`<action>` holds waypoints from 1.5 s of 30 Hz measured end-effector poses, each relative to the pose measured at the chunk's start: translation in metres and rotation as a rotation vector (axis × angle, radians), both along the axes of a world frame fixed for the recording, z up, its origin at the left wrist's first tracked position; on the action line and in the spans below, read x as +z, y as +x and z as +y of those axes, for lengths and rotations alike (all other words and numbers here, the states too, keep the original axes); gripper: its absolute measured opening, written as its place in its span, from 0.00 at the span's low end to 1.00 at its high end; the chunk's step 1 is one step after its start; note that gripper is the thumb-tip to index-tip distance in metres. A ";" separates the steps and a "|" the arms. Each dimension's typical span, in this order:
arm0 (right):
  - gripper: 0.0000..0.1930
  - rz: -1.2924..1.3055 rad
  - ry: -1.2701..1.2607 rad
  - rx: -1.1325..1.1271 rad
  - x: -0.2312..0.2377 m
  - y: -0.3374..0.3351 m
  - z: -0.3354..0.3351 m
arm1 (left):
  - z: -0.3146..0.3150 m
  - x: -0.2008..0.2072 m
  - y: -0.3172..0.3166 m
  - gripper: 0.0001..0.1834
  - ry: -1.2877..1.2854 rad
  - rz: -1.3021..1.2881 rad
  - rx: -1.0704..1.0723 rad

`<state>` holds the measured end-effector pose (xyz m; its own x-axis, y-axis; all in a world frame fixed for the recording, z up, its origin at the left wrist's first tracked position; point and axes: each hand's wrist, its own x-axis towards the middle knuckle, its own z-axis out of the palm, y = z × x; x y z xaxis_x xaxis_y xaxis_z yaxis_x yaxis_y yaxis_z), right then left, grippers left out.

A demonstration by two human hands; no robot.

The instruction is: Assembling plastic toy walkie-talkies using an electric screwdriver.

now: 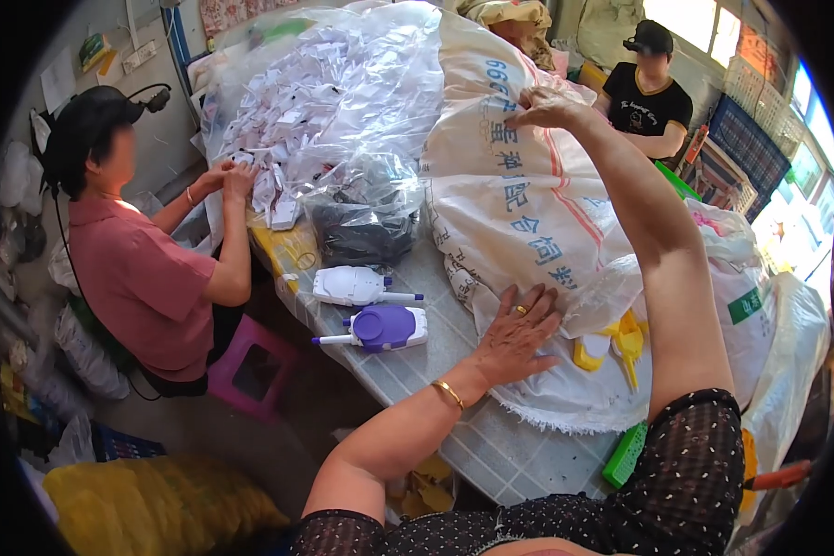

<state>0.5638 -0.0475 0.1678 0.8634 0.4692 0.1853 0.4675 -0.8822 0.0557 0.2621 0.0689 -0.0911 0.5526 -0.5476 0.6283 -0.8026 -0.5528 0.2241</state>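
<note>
Woven sack (519,213) lies lengthwise up the tabletop (491,445); left hand (517,335) presses spread on it, right hand (547,107) pinches its top.

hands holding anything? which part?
Both on the big white woven sack: right hand grips its top edge, left hand presses flat on its lower side.
</note>
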 end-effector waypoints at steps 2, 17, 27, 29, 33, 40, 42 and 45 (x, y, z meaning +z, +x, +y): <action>0.33 0.006 0.097 0.064 -0.005 -0.007 -0.014 | -0.002 0.002 0.000 0.39 -0.010 0.004 -0.015; 0.30 -0.141 0.443 -0.007 -0.075 -0.038 -0.030 | -0.001 0.008 0.001 0.38 0.051 0.048 0.002; 0.49 -0.364 0.684 -0.197 -0.028 0.045 -0.026 | -0.004 0.008 0.002 0.39 0.037 0.050 -0.004; 0.60 -0.292 0.464 -0.079 -0.039 0.058 -0.031 | -0.009 0.005 0.003 0.39 -0.015 0.031 -0.034; 0.47 -0.056 0.499 0.137 -0.040 0.050 -0.031 | 0.005 0.001 0.003 0.38 -0.010 0.043 -0.002; 0.19 -0.400 0.296 -0.232 -0.100 0.064 -0.032 | 0.003 -0.002 0.006 0.38 0.016 0.075 -0.001; 0.17 -0.470 0.290 -0.249 -0.096 0.065 -0.037 | 0.002 0.000 0.003 0.38 0.020 0.077 0.000; 0.11 -0.768 0.648 -0.113 -0.083 0.067 -0.055 | -0.003 0.005 0.004 0.39 0.012 0.101 -0.033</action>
<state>0.6312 -0.1025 0.0851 0.4369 0.0042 0.8995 0.4183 -0.8863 -0.1990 0.2658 0.0661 -0.0861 0.5942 -0.5736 0.5639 -0.7941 -0.5296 0.2982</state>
